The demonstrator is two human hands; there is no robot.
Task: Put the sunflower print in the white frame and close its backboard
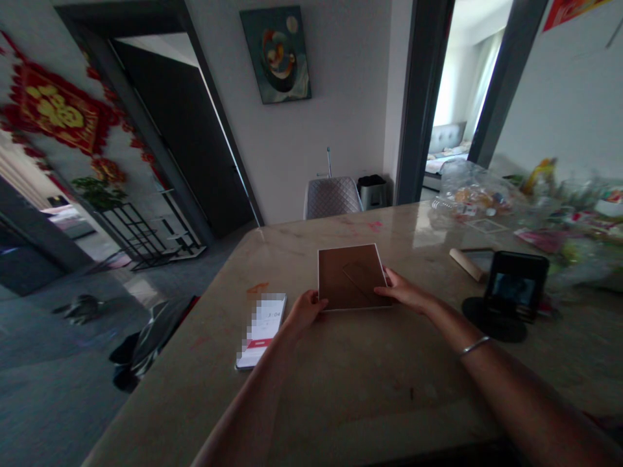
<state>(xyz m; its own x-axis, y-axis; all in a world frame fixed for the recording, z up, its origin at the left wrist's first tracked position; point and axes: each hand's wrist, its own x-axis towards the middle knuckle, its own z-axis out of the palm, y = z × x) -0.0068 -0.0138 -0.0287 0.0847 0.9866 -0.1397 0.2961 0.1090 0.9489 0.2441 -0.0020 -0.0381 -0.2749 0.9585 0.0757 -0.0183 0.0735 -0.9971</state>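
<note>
Two hands, one board: my left hand (304, 311) and my right hand (403, 290) sit on either side of a flat square board (353, 277), brown-faced with a pale edge and a faint oval outline on top, lying flat on the marble countertop (389, 402) straight in front of me. Fingers: the left set curls at the board's left edge, while the right set stretches along its right edge near the lower corner. Both hands stand partly open, and whether they pinch the board or merely rest against it I cannot tell. Handling, as I judge it: stiff, thin and probably light, its smooth face likely to slide on polished stone, so the opposite edges are the place to take hold, with fingertips working under the rim. Nearby items: one smartphone (260, 331), lit, just beside my left hand; one phone (513, 288) on a round black stand to the right; one short wooden rod (466, 264) just beside that phone; one silver bangle (474, 346) on my right wrist; one clear plastic bag (474, 194) of packaged snacks farther along the counter.
</note>
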